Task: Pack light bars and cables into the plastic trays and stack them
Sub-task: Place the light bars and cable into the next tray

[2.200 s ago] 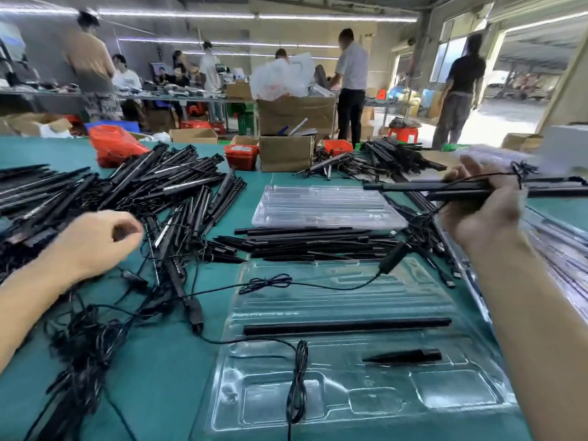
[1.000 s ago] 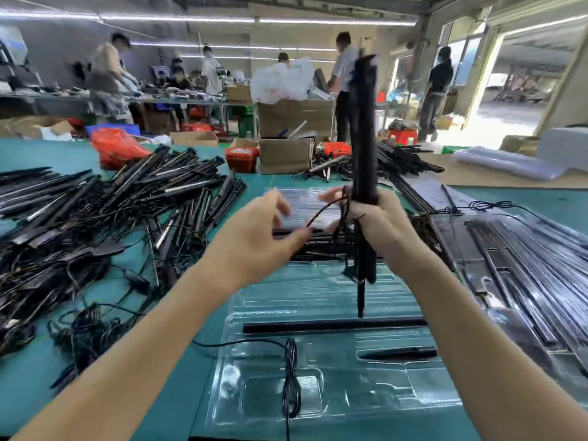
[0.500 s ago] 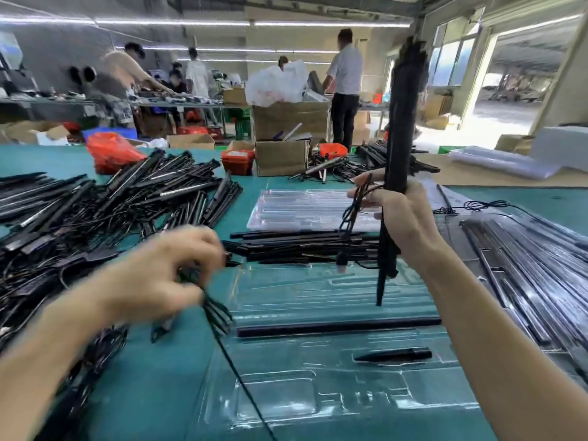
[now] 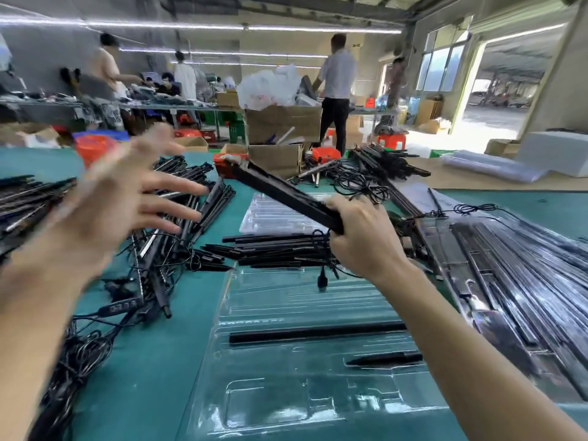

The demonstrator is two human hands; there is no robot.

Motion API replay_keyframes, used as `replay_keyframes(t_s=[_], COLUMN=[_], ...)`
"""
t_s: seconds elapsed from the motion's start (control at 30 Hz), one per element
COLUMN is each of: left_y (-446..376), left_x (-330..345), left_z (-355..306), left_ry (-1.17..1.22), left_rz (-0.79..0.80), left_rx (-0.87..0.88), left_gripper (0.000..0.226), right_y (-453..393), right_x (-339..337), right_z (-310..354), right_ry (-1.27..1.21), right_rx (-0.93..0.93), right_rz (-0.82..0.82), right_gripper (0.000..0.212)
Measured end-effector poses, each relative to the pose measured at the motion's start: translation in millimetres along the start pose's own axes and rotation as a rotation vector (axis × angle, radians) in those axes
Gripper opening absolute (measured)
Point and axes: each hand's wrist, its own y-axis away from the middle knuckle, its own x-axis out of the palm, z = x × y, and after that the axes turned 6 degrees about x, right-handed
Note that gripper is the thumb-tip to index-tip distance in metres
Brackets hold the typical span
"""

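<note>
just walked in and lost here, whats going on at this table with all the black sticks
A person is packing black light bars into clear plastic trays on a green table. The right hand grips one light bar by its end, tilted up and away over the table, its cable dangling below. The left hand is open, blurred, holding nothing. The near tray already holds one bar and a smaller black piece. Loose bars lie piled to the left.

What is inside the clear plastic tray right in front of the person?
The clear tray holds one long light bar and a short black piece. Its front pockets look empty. The right forearm covers its right side.
</note>
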Motion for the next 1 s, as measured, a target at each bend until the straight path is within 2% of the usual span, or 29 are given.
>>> replay_keyframes(t_s=[0.03,0.07,0.17,0.27,0.3,0.37,0.43,0.53,0.63,0.67,0.7,0.8,0.9,0.93,1.0], left_y=[-0.2,-1.0,-0.6,4.8,9.3,19.7,30.0,44.5,53.0,54.4,55.6,55.6,54.9,54.8,53.9], left_x=[13.4,31.7,74.8,69.2,65.8,61.1,54.2,45.8,37.8,34.9,32.3,29.8,34.9,36.5,38.6], left_z=[4.0,7.5,25.4,46.3,52.6,68.3,84.2,101.7,110.8,112.9,114.2,115.3,113.1,112.8,111.7], left_ry=[0.048,0.088,0.176,0.289,0.314,0.334,0.326,0.335,0.385,0.403,0.416,0.44,0.444,0.446,0.447], left_rz=[-0.018,0.003,0.005,-0.098,-0.129,-0.169,-0.198,-0.217,-0.258,-0.276,-0.292,-0.324,-0.309,-0.301,-0.282], left_rx=[-0.048,-0.09,-0.145,-0.242,-0.248,-0.261,-0.282,-0.323,-0.365,-0.37,-0.366,-0.316,-0.27,-0.257,-0.24], left_gripper=[0.047,0.043,0.009,0.012,0.014,0.016,0.017,0.02,0.025,0.025,0.026,0.03,0.032,0.032,0.031], right_y=[1.3,2.5,2.0,-2.0,-2.8,-5.0,-9.5,-18.1,-25.3,-26.9,-26.9,-21.0,-13.9,-11.7,-10.2], right_x=[2.8,5.4,8.6,-3.9,-9.7,-23.0,-32.6,-44.4,-55.4,-58.8,-62.1,-59.9,-48.5,-43.5,-30.8], right_z=[1.0,0.9,-6.6,-29.1,-36.2,-51.6,-65.3,-89.6,-125.5,-136.9,-144.8,-149.3,-145.5,-142.9,-137.2], right_ry=[0.048,0.104,0.205,-0.008,-0.12,-0.329,-0.442,-0.337,-0.325,-0.331,-0.313,-0.277,-0.186,-0.142,-0.07], right_rx=[-0.022,-0.044,-0.085,-0.017,0.004,0.052,0.09,0.149,0.402,0.502,0.634,0.941,0.937,0.901,0.731], right_rz=[-0.014,-0.027,0.014,0.276,0.351,0.317,0.05,-0.343,-0.52,-0.499,-0.397,0.16,0.531,0.585,0.577], right_gripper=[0.04,0.048,0.08,0.115,0.12,0.111,0.083,0.051,0.035,0.036,0.043,0.071,0.06,0.052,0.031])
